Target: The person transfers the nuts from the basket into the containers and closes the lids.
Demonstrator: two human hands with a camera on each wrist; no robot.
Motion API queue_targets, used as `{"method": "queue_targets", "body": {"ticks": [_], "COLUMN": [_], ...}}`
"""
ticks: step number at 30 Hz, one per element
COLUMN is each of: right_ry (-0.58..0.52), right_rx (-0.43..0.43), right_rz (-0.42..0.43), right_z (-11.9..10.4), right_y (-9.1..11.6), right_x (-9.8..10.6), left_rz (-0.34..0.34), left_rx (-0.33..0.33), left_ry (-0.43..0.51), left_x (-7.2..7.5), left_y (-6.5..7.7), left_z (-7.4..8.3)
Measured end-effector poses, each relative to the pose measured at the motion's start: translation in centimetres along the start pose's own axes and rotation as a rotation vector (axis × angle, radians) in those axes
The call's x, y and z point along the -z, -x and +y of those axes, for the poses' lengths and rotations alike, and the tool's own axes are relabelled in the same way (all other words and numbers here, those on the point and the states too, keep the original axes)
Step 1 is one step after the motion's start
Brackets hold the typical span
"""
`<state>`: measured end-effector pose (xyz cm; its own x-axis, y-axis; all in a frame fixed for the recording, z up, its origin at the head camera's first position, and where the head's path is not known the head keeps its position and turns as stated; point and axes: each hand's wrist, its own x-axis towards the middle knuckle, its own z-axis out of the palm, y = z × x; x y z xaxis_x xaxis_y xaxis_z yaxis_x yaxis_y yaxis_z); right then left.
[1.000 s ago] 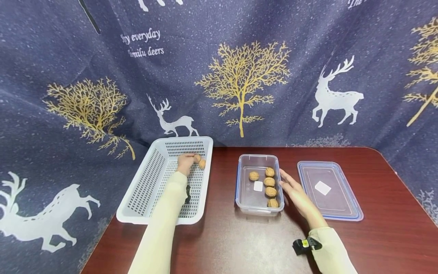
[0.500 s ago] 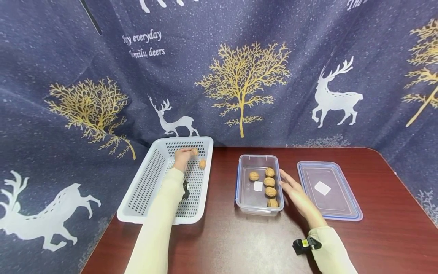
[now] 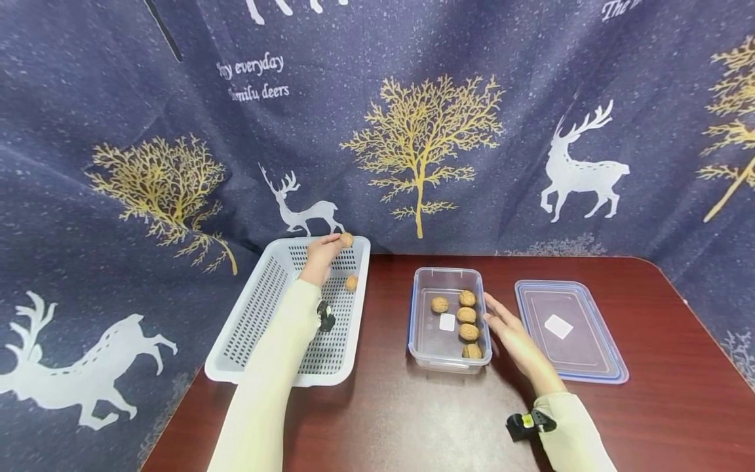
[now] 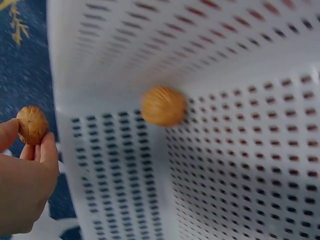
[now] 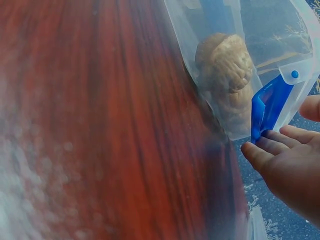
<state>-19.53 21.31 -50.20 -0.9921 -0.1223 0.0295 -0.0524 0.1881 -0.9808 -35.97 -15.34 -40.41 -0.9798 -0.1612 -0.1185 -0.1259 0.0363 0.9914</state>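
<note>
My left hand (image 3: 321,254) pinches a walnut (image 4: 33,125) between thumb and fingertips, raised at the far rim of the white perforated basket (image 3: 227,341). One more walnut (image 4: 163,106) lies on the basket's floor by its right wall. My right hand (image 3: 514,337) rests with extended fingers against the right side of the clear plastic container (image 3: 433,359); in the right wrist view its fingertips (image 5: 254,152) touch near a blue side latch (image 5: 272,105). Inside the container, several walnuts (image 3: 466,314) line the right wall, and a single walnut (image 3: 439,304) sits apart to their left.
A clear lid (image 3: 580,354) with a blue edge lies on the dark red table (image 3: 377,419) to the right of the container. Behind the table hangs a blue cloth (image 3: 501,39) printed with deer and trees. Both wrists wear small black cameras.
The left hand has lifted one walnut from the basket floor, up to the far rim. The other walnut in the basket stays put. The right hand keeps its place at the container.
</note>
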Motion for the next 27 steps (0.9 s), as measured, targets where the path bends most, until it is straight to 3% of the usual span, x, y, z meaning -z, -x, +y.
{"method": "queue_targets", "body": {"ticks": [7, 18, 27], "right_ry": [0.0, -0.014, -0.03], "right_rx": [0.005, 0.006, 0.0], "right_rz": [0.002, -0.001, -0.006], "right_z": [-0.1, -0.4, -0.3], "right_y": [0.1, 0.1, 0.1], "right_x": [0.0, -0.1, -0.1], "left_rz": [-0.055, -0.096, -0.163], "left_rx": [-0.049, -0.076, -0.094], "left_ry": [0.139, 0.193, 0.165], "left_x": [-2.2, -5.5, -8.7], "left_y": [1.0, 2.2, 3.3], "left_z": [1.9, 3.1, 3.4]}}
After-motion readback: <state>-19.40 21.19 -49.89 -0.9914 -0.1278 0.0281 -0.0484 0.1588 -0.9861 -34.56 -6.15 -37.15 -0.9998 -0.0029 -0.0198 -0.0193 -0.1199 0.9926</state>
